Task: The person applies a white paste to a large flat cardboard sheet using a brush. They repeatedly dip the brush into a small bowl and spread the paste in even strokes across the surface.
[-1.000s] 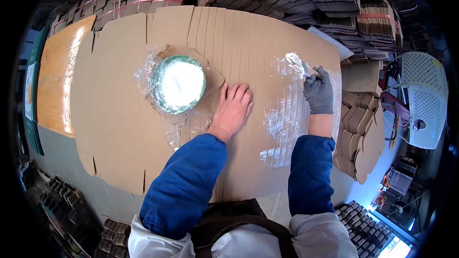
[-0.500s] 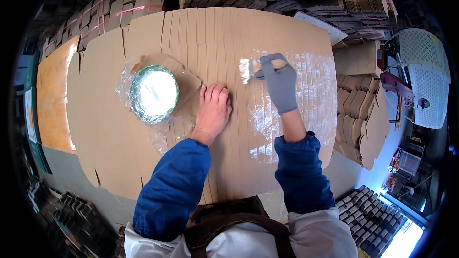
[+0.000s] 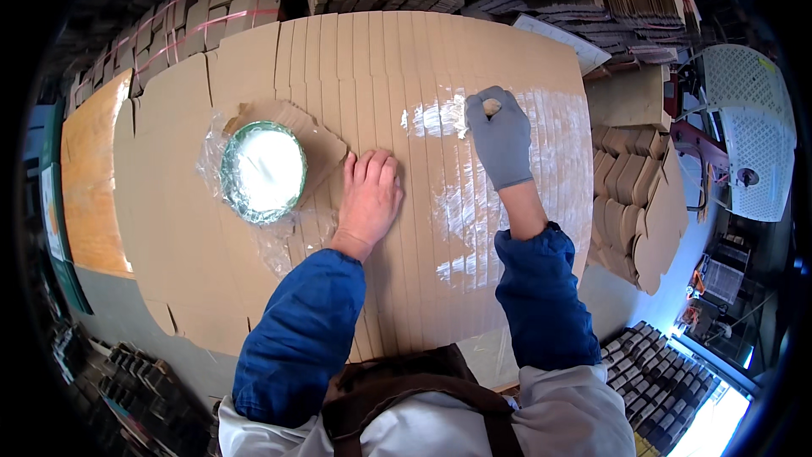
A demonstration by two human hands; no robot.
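Overlapping cardboard sheets (image 3: 178, 211) spread over the work surface, their edges stepped in narrow strips. My left hand (image 3: 370, 200), bare, rests on the strips at the middle with its fingers stretched forward, holding nothing. In a grey glove, my right hand (image 3: 504, 144) is closed around a paintbrush (image 3: 491, 107); its bristles, partly hidden by the hand, touch the cardboard. White paste (image 3: 461, 207) lies in streaks across the right-hand strips. Left of my bare hand stands a round green-rimmed tub (image 3: 227, 182) filled with white paste, plastic wrap around it.
A loose cardboard piece (image 3: 326, 140) lies beneath the tub. Bundled cardboard stacks (image 3: 228, 13) line the far side, and more stacked pieces (image 3: 630, 203) sit at the right. A white perforated plastic chair (image 3: 748, 135) stands far right. An orange-brown wooden board (image 3: 95, 178) is at the left.
My right hand and the paintbrush have moved slightly right, and a fresh white streak shows on the strips left of the brush. My left hand stays on the cardboard.
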